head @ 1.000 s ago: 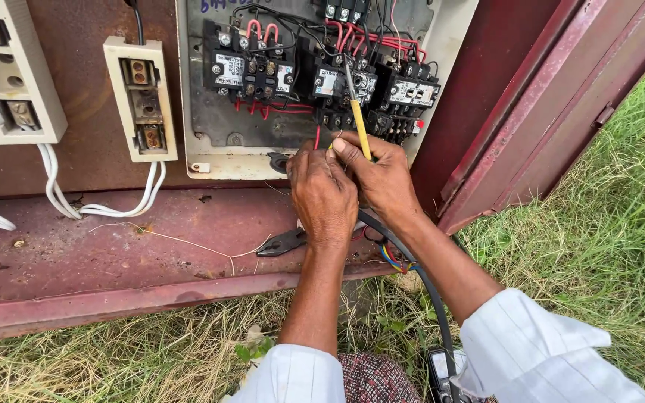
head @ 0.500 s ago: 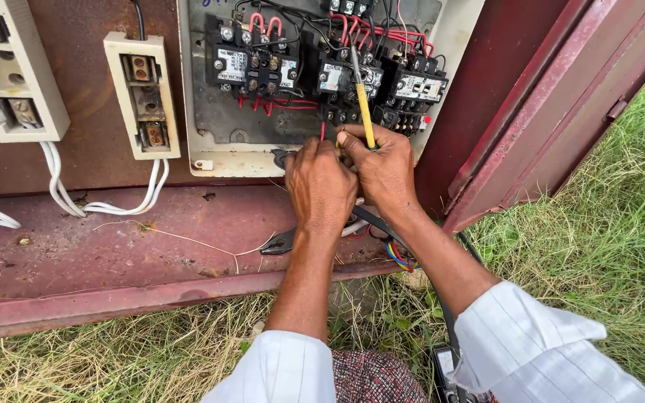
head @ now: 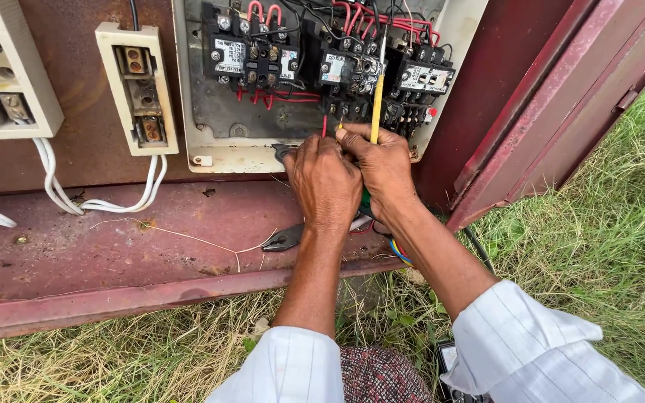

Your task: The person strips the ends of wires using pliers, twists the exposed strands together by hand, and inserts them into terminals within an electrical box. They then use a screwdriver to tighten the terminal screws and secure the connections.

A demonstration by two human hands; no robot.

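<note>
My left hand (head: 325, 183) and my right hand (head: 381, 168) are pressed together at the lower edge of a white panel (head: 195, 112) inside a rusty red metal cabinet. My right hand grips a yellow screwdriver (head: 376, 101) whose shaft points up towards black contactors (head: 346, 71) wired with red and black leads. My left hand's fingers are closed on a thin red wire (head: 325, 125) coming down from the contactors; the wire's lower end is hidden by the fingers. Pliers (head: 285, 239) lie on the cabinet floor just under my left wrist.
Two cream fuse holders (head: 137, 86) (head: 5, 75) with white cables (head: 125, 198) are mounted at the left. The red cabinet door (head: 561, 104) stands open at the right. A dark cable (head: 479, 250) passes under my right forearm. Grass surrounds the cabinet.
Both hands have stayed together at the panel's lower edge, shifting only slightly. The view has drifted a little, and the screwdriver stays upright in my right hand.
</note>
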